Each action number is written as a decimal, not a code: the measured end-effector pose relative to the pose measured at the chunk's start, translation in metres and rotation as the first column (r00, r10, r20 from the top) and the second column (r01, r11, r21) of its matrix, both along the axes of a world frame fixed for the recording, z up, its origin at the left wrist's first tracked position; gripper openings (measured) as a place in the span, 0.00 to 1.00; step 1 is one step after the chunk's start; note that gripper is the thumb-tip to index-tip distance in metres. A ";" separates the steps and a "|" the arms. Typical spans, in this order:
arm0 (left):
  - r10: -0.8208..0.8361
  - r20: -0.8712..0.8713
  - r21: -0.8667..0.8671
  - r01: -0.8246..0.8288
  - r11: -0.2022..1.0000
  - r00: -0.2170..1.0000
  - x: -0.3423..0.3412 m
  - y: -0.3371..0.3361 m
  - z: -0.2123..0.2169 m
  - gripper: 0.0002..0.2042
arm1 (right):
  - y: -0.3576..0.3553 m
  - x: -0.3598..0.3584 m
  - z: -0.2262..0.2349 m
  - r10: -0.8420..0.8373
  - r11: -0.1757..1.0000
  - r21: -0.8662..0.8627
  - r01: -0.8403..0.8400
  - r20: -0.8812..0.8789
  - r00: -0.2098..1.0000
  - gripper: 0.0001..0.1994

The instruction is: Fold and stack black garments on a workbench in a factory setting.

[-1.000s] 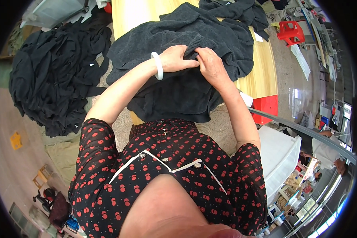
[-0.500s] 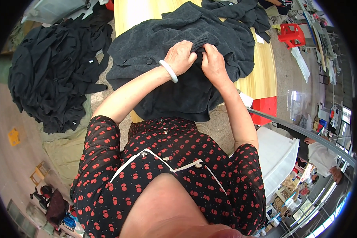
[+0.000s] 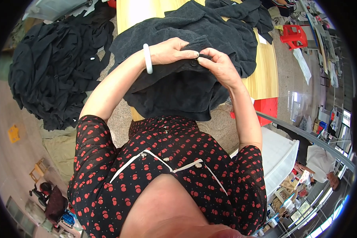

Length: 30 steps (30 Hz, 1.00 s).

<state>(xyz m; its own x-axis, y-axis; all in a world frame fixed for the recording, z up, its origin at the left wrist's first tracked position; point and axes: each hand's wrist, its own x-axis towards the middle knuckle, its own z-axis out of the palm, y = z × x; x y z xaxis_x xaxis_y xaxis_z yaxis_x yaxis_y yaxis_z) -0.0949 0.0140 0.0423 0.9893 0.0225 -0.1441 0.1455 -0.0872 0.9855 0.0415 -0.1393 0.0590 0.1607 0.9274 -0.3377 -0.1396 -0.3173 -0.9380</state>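
On one wooden table (image 3: 265,79), one dark garment (image 3: 178,87), left hand (image 3: 168,50) and right hand (image 3: 220,65) both pinching its edge, one heap of dark cloth (image 3: 55,71) beside.

Two hands, left (image 3: 168,51) and right (image 3: 220,67), meet at one dark button (image 3: 194,62). One white bangle (image 3: 147,58). One dark garment (image 3: 186,59) on one wooden table (image 3: 263,75), one black cloth heap (image 3: 55,67), one red stool (image 3: 292,36).

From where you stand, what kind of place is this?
Probably a garment workshop: a big heap of black clothes on the floor, a dark garment on the wooden table, both hands working at its button.
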 end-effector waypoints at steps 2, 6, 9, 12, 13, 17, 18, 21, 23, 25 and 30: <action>0.008 0.008 0.061 -0.009 0.998 1.000 0.002 0.004 -0.002 0.15 | 0.003 -0.005 -0.005 -0.028 0.999 0.028 0.030 -0.059 0.998 0.08; 0.134 -0.066 -0.138 -0.142 0.980 0.989 0.001 0.008 -0.011 0.17 | 0.007 -0.015 0.005 -0.186 0.982 0.015 0.186 -0.008 0.982 0.10; 0.213 0.163 0.128 -0.235 0.963 0.963 -0.001 0.007 -0.020 0.15 | 0.010 -0.012 0.003 -0.128 0.992 -0.011 0.128 -0.087 0.988 0.10; 0.666 0.366 0.092 -0.737 0.669 0.650 -0.015 -0.008 -0.016 0.10 | 0.016 -0.016 0.002 -0.202 0.974 0.083 0.212 -0.109 0.973 0.09; 0.662 0.485 0.183 -0.807 0.561 0.571 -0.025 -0.011 -0.014 0.10 | 0.015 -0.014 0.011 -0.205 0.974 0.083 0.211 -0.079 0.976 0.07; 0.532 0.589 0.471 -0.793 0.386 0.608 -0.063 -0.038 -0.030 0.17 | 0.018 -0.011 0.019 -0.212 0.958 0.190 0.216 -0.041 0.976 0.05; 0.558 0.552 0.511 -0.780 0.360 0.619 -0.071 -0.044 -0.043 0.16 | 0.020 -0.016 0.027 -0.209 0.952 0.218 0.214 -0.043 0.977 0.06; 0.638 0.492 0.565 -0.775 0.284 0.592 -0.098 -0.048 -0.076 0.15 | 0.020 -0.016 0.035 -0.237 0.937 0.262 0.232 -0.011 0.971 0.08; 0.647 0.416 0.605 -0.726 0.328 0.639 -0.119 -0.050 -0.089 0.12 | 0.017 -0.010 0.039 -0.213 0.934 0.290 0.208 -0.012 0.977 0.09; 0.588 0.152 0.452 -0.585 0.674 0.795 -0.138 -0.044 -0.090 0.06 | 0.017 -0.002 0.036 -0.212 0.925 0.319 0.205 -0.012 0.977 0.09; 0.269 -0.201 -0.159 -0.303 0.940 0.942 -0.161 -0.026 -0.056 0.08 | 0.010 0.021 0.038 -0.153 0.889 0.414 0.197 -0.137 0.979 0.10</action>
